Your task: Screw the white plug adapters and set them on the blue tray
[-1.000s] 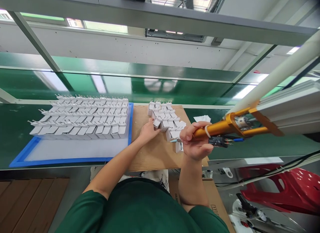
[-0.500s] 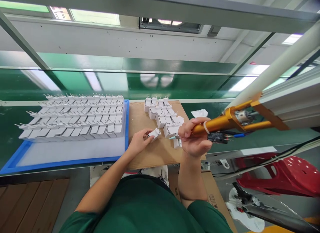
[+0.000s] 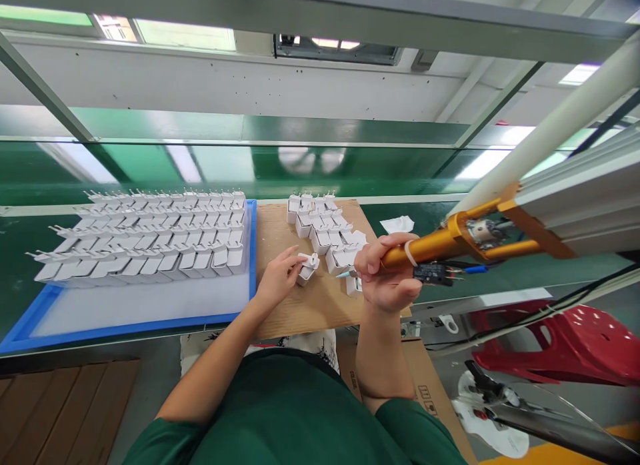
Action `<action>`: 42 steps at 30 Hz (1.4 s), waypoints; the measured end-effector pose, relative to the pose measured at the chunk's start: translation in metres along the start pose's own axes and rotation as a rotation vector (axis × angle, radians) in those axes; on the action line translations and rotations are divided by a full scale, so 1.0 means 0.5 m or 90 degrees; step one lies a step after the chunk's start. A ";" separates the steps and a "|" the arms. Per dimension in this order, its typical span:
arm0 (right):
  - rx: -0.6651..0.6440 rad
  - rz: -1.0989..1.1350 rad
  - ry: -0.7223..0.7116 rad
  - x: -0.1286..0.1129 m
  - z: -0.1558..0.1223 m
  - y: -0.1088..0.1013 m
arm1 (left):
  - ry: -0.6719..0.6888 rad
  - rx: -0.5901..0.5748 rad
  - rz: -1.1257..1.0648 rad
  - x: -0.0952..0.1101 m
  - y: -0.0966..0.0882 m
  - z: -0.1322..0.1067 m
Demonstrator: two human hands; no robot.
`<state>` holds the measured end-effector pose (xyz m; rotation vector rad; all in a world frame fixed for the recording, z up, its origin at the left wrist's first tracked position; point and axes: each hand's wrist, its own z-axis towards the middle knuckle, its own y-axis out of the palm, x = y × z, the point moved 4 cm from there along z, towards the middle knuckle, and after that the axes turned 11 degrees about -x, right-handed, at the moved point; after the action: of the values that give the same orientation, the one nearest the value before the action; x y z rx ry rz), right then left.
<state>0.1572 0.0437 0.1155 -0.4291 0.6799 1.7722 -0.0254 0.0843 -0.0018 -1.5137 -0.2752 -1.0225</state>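
My left hand [image 3: 278, 281] pinches a white charger plug [image 3: 307, 267] just above the cardboard sheet [image 3: 295, 305]. My right hand [image 3: 385, 272] is wrapped round the gold handle of a hanging tool [image 3: 440, 246], whose thin tip points left toward the plug. A cluster of white plugs [image 3: 325, 232] stands on the cardboard behind both hands. To the left, a blue-rimmed tray [image 3: 125, 318] carries rows of white plugs [image 3: 150, 235].
A green conveyor belt [image 3: 200, 165] runs behind the work area. A white scrap [image 3: 397, 224] lies right of the cardboard. A red plastic stool [image 3: 565, 345] and cables sit at lower right. A cardboard box [image 3: 425, 392] is below the bench.
My left hand took a plug from the cluster and drew it toward me, then turned it near the tool tip. The right hand with the tool has barely moved.
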 end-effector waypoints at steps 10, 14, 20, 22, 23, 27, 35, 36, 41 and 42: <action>-0.021 0.016 0.001 0.001 0.002 0.012 | -0.169 -0.088 0.087 0.023 0.058 -0.020; -0.032 0.008 0.006 0.004 0.002 0.021 | -0.130 -0.078 0.039 0.028 0.057 -0.021; -0.048 0.008 0.027 0.010 0.003 0.027 | -0.051 -0.053 -0.006 0.046 0.026 -0.052; -0.059 0.013 0.025 0.012 0.004 0.029 | -0.019 -0.046 -0.007 0.056 0.014 -0.059; -0.065 0.016 0.023 0.012 0.004 0.029 | -0.006 -0.043 -0.004 0.061 0.008 -0.063; -0.072 0.010 0.025 0.014 0.004 0.030 | 0.030 -0.036 0.026 0.078 -0.012 -0.072; -0.032 -0.036 0.084 0.017 0.003 0.028 | 0.079 -0.019 0.045 0.102 -0.035 -0.081; -0.032 -0.031 0.080 0.017 0.003 0.028 | 0.080 -0.019 0.047 0.104 -0.037 -0.082; -0.043 -0.021 0.055 0.018 0.004 0.028 | 0.079 -0.019 0.055 0.109 -0.039 -0.084; -0.046 -0.018 0.046 0.017 0.004 0.029 | 0.078 -0.019 0.055 0.109 -0.039 -0.085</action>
<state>0.1411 0.0485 0.1151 -0.5517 0.6581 1.7663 -0.0256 0.0309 0.0459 -1.4712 -0.1070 -1.0490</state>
